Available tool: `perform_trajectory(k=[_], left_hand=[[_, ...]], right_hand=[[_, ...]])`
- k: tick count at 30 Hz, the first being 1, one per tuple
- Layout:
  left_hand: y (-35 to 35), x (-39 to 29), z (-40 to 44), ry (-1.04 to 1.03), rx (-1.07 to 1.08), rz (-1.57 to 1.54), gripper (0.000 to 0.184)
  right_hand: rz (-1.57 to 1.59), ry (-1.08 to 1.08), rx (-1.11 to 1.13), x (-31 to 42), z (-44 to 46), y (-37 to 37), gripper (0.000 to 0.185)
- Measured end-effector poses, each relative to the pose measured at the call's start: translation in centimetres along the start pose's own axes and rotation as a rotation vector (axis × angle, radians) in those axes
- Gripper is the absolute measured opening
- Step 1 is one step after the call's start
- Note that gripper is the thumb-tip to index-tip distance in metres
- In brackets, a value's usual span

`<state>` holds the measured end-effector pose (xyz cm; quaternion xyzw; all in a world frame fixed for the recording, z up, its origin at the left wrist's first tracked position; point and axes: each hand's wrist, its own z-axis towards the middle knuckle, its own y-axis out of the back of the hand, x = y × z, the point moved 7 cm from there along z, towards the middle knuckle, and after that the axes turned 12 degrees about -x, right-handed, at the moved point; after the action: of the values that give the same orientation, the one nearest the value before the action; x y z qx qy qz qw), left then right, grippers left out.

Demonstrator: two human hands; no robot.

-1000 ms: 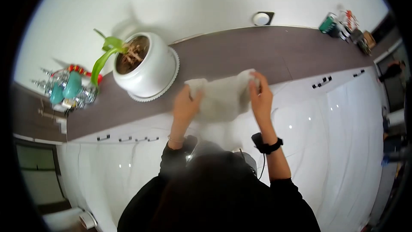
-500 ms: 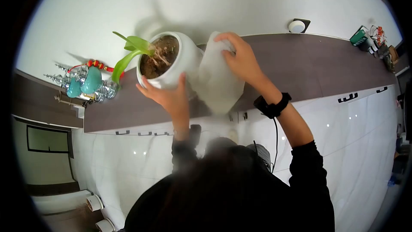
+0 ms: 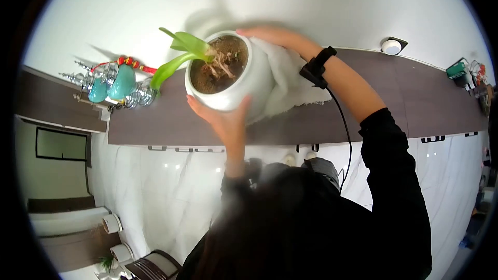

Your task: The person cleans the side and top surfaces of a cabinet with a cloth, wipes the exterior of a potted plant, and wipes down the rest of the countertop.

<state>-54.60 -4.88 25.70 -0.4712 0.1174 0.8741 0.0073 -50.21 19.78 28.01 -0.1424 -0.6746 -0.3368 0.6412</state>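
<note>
A white round flowerpot [image 3: 262, 80] stands on the brown cabinet top, tilted slightly in my view. Brown soil fills it, and a plant with broad green leaves [image 3: 181, 54] and dry roots leans left over the rim. My left hand [image 3: 225, 119] grips the pot's near side, thumb and fingers spread around it below the rim. Across the far right side lies my right hand [image 3: 275, 35], its fingertips at the far rim. A white cloth [image 3: 293, 80] hangs from under that hand, against the pot's right side and down onto the cabinet top.
Left of the pot stand turquoise and silver gourd-shaped ornaments [image 3: 122, 83] with a red beaded string. The long cabinet top [image 3: 363, 93] runs along the wall. A white round device [image 3: 391, 46] sits near the wall, and a green box [image 3: 456, 70] is farther right.
My right hand has moved from beside the pot to its far rim, bringing the cloth against the pot's side. My left hand stays on the pot. The view has shifted.
</note>
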Motion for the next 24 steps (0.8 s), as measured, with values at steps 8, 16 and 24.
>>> perform_trajectory(k=[8,16,24], left_hand=[[-0.1,-0.8,-0.1,-0.052,0.020,0.023,0.128],[0.0,-0.2,0.1,-0.056,-0.003,0.038,0.130],[-0.3,0.5,0.3,-0.090,-0.006,0.027,0.128]], right_hand=[[0.009,0.034,0.048,-1.3,0.9,0.0,0.066],[0.114,0.087,0.010,-0.7,0.1,-0.2,0.059],[0.100,0.082,0.037,-1.0,0.3,-0.4,0.057]])
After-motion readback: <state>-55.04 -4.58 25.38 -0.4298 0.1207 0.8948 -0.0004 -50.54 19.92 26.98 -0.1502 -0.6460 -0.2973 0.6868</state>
